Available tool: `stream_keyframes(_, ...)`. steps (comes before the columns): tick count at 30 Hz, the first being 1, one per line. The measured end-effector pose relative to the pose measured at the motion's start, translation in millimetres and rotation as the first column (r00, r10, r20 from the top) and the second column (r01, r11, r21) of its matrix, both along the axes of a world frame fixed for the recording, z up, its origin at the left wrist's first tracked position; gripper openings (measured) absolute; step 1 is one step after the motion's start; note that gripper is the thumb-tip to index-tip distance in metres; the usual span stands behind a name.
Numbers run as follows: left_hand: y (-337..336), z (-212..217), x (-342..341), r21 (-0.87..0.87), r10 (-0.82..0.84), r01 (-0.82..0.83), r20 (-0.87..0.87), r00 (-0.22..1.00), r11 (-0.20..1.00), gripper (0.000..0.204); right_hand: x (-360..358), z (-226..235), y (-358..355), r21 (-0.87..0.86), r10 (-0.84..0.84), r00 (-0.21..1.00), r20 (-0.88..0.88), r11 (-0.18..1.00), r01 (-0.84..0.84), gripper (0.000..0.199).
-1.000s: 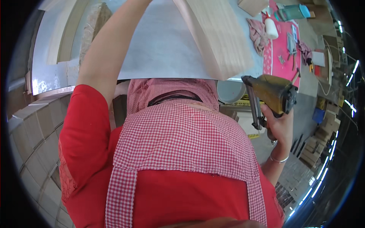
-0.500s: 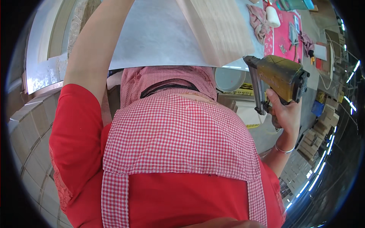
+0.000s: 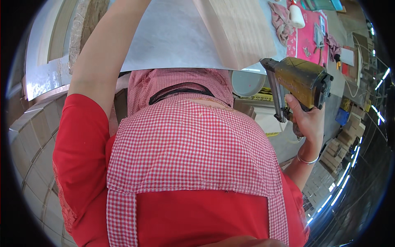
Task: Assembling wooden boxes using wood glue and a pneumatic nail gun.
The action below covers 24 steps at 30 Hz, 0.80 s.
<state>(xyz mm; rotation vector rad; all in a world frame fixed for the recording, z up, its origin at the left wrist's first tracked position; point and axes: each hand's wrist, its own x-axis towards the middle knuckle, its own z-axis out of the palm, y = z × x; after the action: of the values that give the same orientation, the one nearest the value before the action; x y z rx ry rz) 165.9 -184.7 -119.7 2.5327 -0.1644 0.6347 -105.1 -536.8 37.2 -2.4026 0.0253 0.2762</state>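
My right hand is wrapped round the grip of a yellow and black nail gun, held off the table's right front corner. The gun's dark nose lies near the end of a pale wooden board; whether they touch I cannot tell. That board lies on the grey-white tabletop and runs out of view at the top. My left forearm reaches forward across the left of the table, and the left hand is past the upper edge, out of sight.
Wood strips and a brown-wrapped piece lie at the left. On the right, a pink mat bears a crumpled cloth, a white bottle and small tools. A round tub stands below the table edge; stacked wood blocks stand left.
The view has shifted slightly. The nail gun has moved a little left and up in the picture with my right hand; my grip on it is unchanged.
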Motion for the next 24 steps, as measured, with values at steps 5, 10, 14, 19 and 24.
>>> stream_keyframes(5,-1,-1,-1,0.016,0.01,-0.011,0.008,1.0,1.0,0.029,-2,-4,-5,-0.025,0.004,1.0,0.015,1.0,-0.003,0.033)
stream_keyframes(10,-2,-1,-2,-0.014,0.022,-0.023,-0.01,1.0,1.0,0.028,-7,-9,-8,0.017,-0.038,0.999,0.02,0.999,0.037,0.031)
stream_keyframes(14,0,-4,2,0.014,0.018,-0.018,-0.021,1.0,1.0,0.03,-14,-10,-4,0.044,-0.062,0.998,0.016,0.997,0.061,0.032)
stream_keyframes(19,8,3,-42,-0.086,0.096,-0.094,0.031,0.995,0.992,0.033,-5,-7,-3,-0.004,-0.022,1.0,0.002,1.0,0.022,0.032)
stream_keyframes(24,36,39,-173,0.098,0.196,-0.18,-0.189,0.962,0.979,0.037,31,-7,-15,-0.08,-0.161,0.986,0.04,0.983,0.164,0.031)
